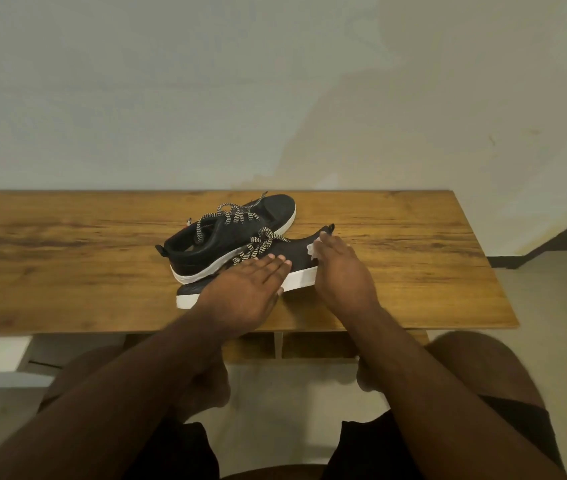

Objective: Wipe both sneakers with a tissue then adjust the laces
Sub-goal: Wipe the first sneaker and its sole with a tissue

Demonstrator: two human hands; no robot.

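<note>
Two bare forearms reach up from the frame's bottom to mid-frame, where the left hand [245,289] lies flat, fingers straight, on the near sneaker [289,258], a black knit upper w/ white rubber sole. The right hand [341,268], just right of center, presses a crumpled white tissue [312,250] onto that shoe's heel end. Behind, touching it, the second sneaker [240,230] w/ zigzag-pattern laces [230,216] sits on the wood-grain table [396,237].
</note>
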